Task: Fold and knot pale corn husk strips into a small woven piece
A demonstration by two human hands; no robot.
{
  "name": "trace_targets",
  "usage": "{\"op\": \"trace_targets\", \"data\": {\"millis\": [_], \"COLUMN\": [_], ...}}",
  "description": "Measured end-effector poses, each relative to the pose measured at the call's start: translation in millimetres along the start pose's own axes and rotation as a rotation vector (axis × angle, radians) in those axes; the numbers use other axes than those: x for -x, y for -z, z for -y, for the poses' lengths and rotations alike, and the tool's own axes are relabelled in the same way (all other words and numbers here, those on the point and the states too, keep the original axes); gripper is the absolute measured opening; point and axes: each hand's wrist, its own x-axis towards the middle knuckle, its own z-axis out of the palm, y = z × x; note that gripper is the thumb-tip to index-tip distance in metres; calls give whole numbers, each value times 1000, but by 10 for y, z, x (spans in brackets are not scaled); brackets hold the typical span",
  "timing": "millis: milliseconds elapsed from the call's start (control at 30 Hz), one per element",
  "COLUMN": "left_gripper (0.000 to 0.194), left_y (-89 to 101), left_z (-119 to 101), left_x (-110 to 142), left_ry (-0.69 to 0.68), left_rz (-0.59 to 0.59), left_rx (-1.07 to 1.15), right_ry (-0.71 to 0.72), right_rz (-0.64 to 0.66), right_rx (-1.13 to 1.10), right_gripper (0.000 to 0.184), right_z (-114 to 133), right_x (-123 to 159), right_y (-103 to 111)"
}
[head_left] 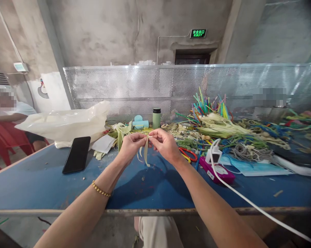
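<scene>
Above the middle of the blue table [145, 193], my left hand [131, 146] and my right hand [165, 143] meet fingertip to fingertip. Both are closed in a pinch on a pale corn husk strip [146, 155]. Its loose ends dangle below my fingers, and the part between the fingertips is mostly hidden. Behind my left hand lie more pale green corn husks [123, 129]. Scissors with red handles [189, 154] rest just right of my right wrist.
A black phone [76, 155], white paper [103, 143] and a large plastic bag [65, 122] are at left. A green bottle [156, 118] stands behind my hands. At right are a husk bundle [222, 125], a purple box [217, 171], a white cable [248, 203] and a blue mask [264, 167].
</scene>
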Motion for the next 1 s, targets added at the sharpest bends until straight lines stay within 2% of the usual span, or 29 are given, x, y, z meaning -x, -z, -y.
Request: {"op": "trace_targets", "data": {"millis": [100,233,300,400,567,700,1000], "left_gripper": [19,15,15,21,31,31,26], "left_y": [8,6,-4,-21,-29,-23,-32], "left_z": [4,-18,-41,-75,-66,1,86], "left_x": [-3,6,19,41,52,31,6], "left_ry": [-18,-43,-19,68,187,173,183], "left_rz": [33,96,117,122,134,82,51], "left_rx": [18,-72,-88,14,101,58,24], "right_ry": [-133,-263,-305,-349,-330,-290,-269], "right_rz": [-14,39,17,-34,-29,-21,-58], "right_rx": [-43,-113,-228,-314,-289,-239,-205], "right_gripper": [26,35,34,34,29,25,21], "right_z": [16,61,82,100,101,101,102], "right_x": [-2,-2,-4,-10,-4,10,9], "right_y": [41,73,67,51,22,-4,-25]}}
